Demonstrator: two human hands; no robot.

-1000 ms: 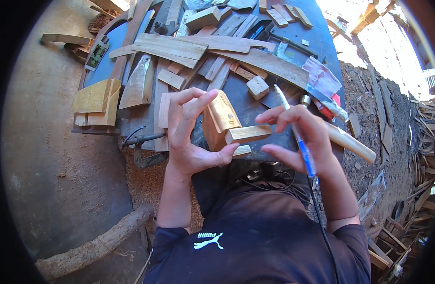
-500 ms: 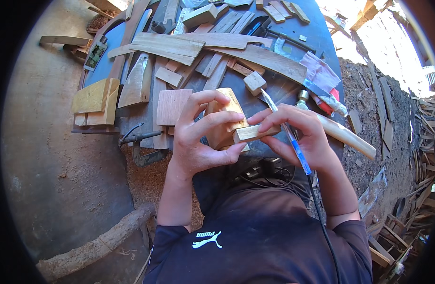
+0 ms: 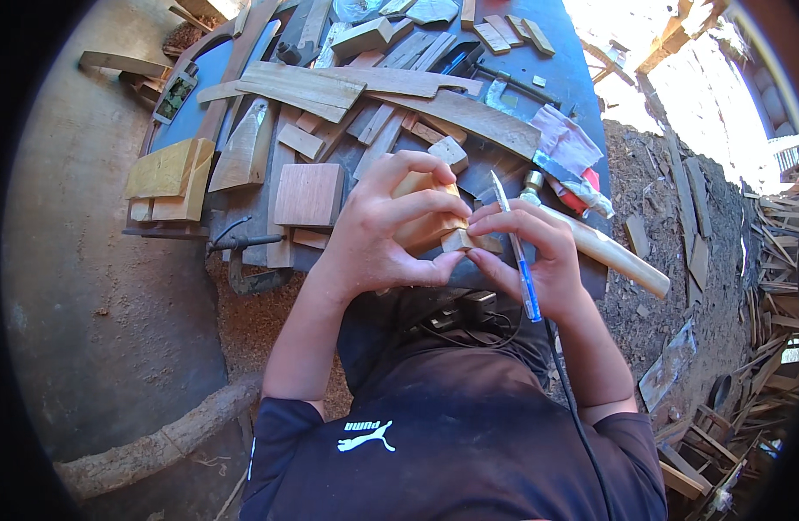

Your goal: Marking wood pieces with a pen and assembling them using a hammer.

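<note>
My left hand [image 3: 378,227] is wrapped round a yellowish wooden block [image 3: 419,233], fingers over its far side and thumb underneath. A short, narrow wooden piece [image 3: 457,240] is pinched in my right hand [image 3: 538,252], its end against the block near my left thumb. A clear and blue pen [image 3: 524,273] sits between the fingers of the right hand, its pale end pointing away from me. Beyond them on the bench lies a small wooden cube [image 3: 449,154]. Left of my left hand rests a pinkish wooden block [image 3: 308,194].
A hammer [image 3: 604,243] lies at the right edge of the bench, beside a pinkish cloth [image 3: 566,139]. Several boards [image 3: 304,87] and offcuts cover the bench. A clamp [image 3: 243,256] grips its near left edge, close to stacked yellow blocks [image 3: 169,181].
The small wooden piece has turned so its end faces me more. Both hands have shifted slightly, and the left covers more of the block. The whole view has moved a little.
</note>
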